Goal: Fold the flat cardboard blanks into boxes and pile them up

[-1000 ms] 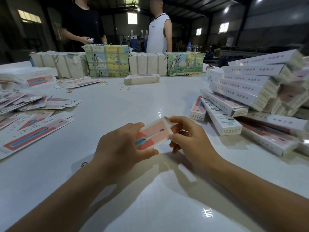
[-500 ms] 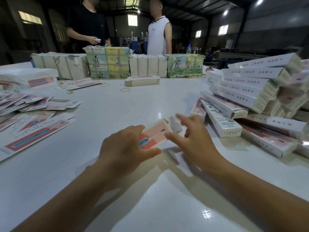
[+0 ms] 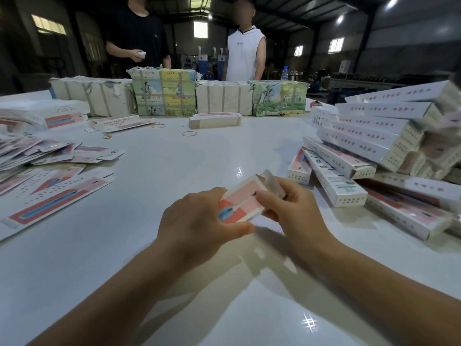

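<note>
Both my hands hold one pink-and-white cardboard box (image 3: pixel 243 199) just above the white table (image 3: pixel 174 171), seen end-on, its far end flap standing open. My left hand (image 3: pixel 199 218) grips its near end, thumb curled underneath. My right hand (image 3: pixel 289 207) grips the right side, fingers curled round the flap end. Flat blanks (image 3: pixel 50 193) lie spread at the left. Folded boxes (image 3: pixel 374 136) are heaped in a pile at the right.
Wrapped bundles (image 3: pixel 162 93) line the table's far side, with a small stack of blanks (image 3: pixel 214 119) and rubber bands (image 3: pixel 189 133) in front. Two people (image 3: pixel 245 53) stand behind them. A water bottle (image 3: pixel 284 72) stands at the back right.
My right hand came off the box with spread fingers half a second ago and now grips its right end again. The left hand kept its hold throughout.
</note>
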Demonstrator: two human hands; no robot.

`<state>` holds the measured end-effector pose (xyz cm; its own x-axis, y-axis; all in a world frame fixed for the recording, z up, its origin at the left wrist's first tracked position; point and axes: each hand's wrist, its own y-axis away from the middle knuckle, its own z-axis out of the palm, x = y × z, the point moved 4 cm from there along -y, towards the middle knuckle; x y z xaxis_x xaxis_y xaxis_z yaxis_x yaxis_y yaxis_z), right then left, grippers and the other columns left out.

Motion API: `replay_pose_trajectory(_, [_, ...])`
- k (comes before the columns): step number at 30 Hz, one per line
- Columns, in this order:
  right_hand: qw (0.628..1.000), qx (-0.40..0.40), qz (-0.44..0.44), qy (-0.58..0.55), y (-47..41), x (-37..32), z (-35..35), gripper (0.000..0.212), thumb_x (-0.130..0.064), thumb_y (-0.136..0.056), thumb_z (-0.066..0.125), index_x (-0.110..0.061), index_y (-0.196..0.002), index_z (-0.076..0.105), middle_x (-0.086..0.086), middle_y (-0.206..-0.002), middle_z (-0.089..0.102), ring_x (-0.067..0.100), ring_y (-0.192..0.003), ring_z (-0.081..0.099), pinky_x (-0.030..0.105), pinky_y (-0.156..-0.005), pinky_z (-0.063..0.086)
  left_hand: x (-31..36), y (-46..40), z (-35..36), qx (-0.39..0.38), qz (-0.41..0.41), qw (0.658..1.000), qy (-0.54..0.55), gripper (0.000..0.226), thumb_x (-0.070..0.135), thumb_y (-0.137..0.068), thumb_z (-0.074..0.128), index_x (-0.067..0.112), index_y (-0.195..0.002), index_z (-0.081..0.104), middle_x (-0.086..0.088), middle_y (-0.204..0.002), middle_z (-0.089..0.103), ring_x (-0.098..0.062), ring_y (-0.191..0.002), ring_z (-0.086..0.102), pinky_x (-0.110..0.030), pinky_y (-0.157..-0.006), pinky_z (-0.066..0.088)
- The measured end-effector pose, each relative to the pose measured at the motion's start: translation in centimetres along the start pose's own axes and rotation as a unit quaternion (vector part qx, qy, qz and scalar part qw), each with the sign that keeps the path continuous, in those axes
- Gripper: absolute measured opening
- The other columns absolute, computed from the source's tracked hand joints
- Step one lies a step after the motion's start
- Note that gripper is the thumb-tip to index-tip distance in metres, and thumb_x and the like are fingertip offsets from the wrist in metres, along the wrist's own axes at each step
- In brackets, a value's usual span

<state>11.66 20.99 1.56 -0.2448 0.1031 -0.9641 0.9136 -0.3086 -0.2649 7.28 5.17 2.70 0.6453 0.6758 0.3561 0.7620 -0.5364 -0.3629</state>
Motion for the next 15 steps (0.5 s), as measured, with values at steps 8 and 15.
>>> replay_pose_trajectory(8, [0.973, -0.004, -0.097, 0.208, 0.7, -0.2, 0.7, 0.028, -0.028, -0.099, 0.046, -0.015, -0.107, 0.069, -0.004, -0.083, 0.068, 0.010, -0.074, 0.064, 0.014, -0.068, 0.050, -0.6, 0.2, 0.0, 0.007, -0.007, 0.999, -0.034, 0.068, 0.084, -0.061, 0.042, 0.033, -0.104, 0.049, 0.016, -0.094, 0.057, -0.006, -0.067, 0.057, -0.026, -0.062, 0.054])
replay_pose_trajectory(15, [0.983, -0.022, 0.103, -0.148, -0.6, 1.0, 0.2, 0.019, -0.008, -0.092, 0.056, -0.009, -0.104, 0.071, 0.010, -0.095, 0.074, 0.023, -0.089, 0.071, 0.030, -0.076, 0.058, -0.8, 0.4, 0.2, 0.005, 0.002, 0.997, -0.073, 0.081, 0.082, -0.059, 0.034, 0.033, -0.122, 0.047, 0.015, -0.114, 0.059, -0.008, -0.059, 0.051, -0.008, -0.050, 0.036])
